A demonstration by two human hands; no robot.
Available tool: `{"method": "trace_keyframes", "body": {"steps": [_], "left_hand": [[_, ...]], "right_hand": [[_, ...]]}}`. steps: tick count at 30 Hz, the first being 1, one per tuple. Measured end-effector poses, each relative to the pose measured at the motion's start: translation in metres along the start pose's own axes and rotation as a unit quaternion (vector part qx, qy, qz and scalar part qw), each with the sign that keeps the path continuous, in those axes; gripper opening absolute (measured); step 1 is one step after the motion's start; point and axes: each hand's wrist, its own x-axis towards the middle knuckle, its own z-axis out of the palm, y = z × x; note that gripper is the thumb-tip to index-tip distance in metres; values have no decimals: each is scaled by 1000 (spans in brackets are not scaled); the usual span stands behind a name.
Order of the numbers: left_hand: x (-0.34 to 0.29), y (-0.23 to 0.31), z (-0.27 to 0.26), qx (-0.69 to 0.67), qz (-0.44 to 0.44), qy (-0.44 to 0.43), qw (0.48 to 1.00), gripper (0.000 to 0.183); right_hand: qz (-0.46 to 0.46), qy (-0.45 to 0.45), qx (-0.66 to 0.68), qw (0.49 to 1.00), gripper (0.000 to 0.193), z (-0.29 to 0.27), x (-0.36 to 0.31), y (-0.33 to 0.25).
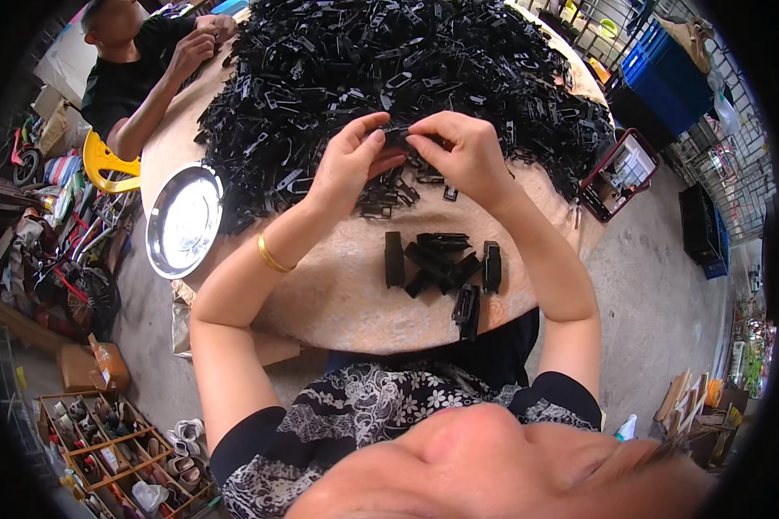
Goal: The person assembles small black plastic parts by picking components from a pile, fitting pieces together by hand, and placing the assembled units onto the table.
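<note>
My two hands meet above the near edge of a big heap of small black plastic pieces [355,60]. Between them is one dark plastic piece [395,137], partly hidden by my fingers. My left hand [352,167] holds its left side with thumb and fingers, a gold-coloured bangle [273,255] on that wrist. On the other side, the thumb and index finger of my right hand [466,157] pinch the same piece. Closer to me, several black stacks of pieces [441,264] lie on the patterned tablecloth [346,303], some crossing each other.
A shiny round metal tray [184,221] rests at the table's left edge. A phone [619,176] in a dark red case leans at the right. Another person [138,73] sits at the far left, hands by the heap. Blue crates [666,82] stand beyond the table's right side.
</note>
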Motion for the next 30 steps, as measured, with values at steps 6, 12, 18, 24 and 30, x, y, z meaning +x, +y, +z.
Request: {"method": "trace_keyframes", "body": {"steps": [6, 12, 18, 24, 30], "left_hand": [[-2, -4, 5, 36, 10, -25, 999, 34], [-3, -9, 4, 96, 58, -46, 993, 38], [-2, -1, 3, 13, 54, -89, 995, 46], [-3, 11, 0, -10, 57, -124, 991, 52], [-5, 17, -2, 37, 49, -158, 985, 52]], "right_hand": [[-97, 47, -96, 989, 6, 7, -3, 2], [-108, 58, -141, 982, 5, 6, -4, -7], [37, 38, 89, 995, 15, 9, -4, -3], [250, -131, 327, 902, 28, -21, 4, 2], [169, -141, 314, 924, 24, -22, 2, 10]]}}
